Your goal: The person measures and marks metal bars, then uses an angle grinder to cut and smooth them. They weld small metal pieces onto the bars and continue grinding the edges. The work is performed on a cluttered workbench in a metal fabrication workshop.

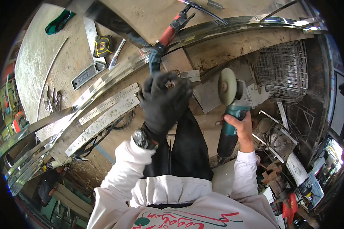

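Note:
In my right hand (240,128), which is bare, I hold a teal-and-black angle grinder (236,110) by its body. Its pale round disc (227,87) faces left, and the tool is held up at the right of my legs. My left hand (164,103) wears a black glove and is raised in front of my lap. Motion smears its fingers, so whether they grip anything is hidden. Just beyond it lies a red, black and dark blue tool (167,36), its kind unclear. Long shiny metal strips (103,82) curve across the table beside that tool.
On the table lie a tape measure (103,46), a square (88,75), a green strap (59,22) and a thin rod (49,74). A spotted metal bar (103,121) lies left of my legs. Wire baskets (284,70) and a fan (283,145) are at right; another person (49,185) is lower left.

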`<state>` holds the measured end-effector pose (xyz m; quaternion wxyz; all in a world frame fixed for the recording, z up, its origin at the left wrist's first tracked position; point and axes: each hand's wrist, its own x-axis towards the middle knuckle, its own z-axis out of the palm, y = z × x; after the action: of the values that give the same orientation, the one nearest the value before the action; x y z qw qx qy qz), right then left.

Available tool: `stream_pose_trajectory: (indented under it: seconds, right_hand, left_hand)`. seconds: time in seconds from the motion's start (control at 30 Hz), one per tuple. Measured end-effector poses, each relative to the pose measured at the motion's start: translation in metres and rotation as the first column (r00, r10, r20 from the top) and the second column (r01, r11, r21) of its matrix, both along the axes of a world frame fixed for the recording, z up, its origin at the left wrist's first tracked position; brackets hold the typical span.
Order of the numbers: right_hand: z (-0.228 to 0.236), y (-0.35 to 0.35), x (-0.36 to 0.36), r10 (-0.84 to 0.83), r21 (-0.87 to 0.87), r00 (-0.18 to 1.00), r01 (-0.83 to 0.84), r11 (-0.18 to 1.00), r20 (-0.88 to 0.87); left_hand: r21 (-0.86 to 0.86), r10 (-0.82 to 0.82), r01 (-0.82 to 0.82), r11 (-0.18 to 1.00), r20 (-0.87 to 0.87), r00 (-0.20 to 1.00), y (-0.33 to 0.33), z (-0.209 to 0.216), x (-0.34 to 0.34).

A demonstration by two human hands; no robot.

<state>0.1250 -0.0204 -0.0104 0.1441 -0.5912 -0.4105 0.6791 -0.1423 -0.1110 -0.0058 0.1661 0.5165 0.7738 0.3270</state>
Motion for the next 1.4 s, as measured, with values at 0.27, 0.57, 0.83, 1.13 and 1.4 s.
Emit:
stream_pose_trajectory:
  seconds: [0.27, 0.57, 0.83, 1.13, 1.4]
  right_hand:
    - [-0.002, -0.014, -0.030, 0.192, 0.094, 0.981, -0.193, 0.977, 0.024]
    - [-0.003, -0.015, -0.040, 0.209, 0.075, 0.978, -0.209, 0.975, 0.011]
    - [-0.006, -0.004, -0.034, 0.284, 0.107, 0.958, -0.286, 0.952, 0.030]
    - [-0.010, 0.000, -0.031, 0.293, 0.046, 0.956, -0.292, 0.955, -0.004]
    - [-0.023, -0.018, -0.010, 0.285, 0.061, 0.959, -0.285, 0.957, 0.013]
  left_hand:
    - [0.184, -0.012, 0.031, 0.982, -0.101, 0.995, 0.011, -0.042, -0.024]
    - [0.159, 0.042, -0.047, 0.986, 0.035, 0.998, 0.013, -0.035, -0.027]
    - [0.083, 0.045, -0.048, 0.995, 0.034, 0.998, 0.013, -0.030, -0.027]
    - [0.045, 0.026, -0.033, 0.998, 0.145, 0.989, 0.013, -0.023, -0.025]
    - [0.078, 0.069, -0.079, 0.994, 0.125, 0.990, 0.013, -0.032, -0.021]
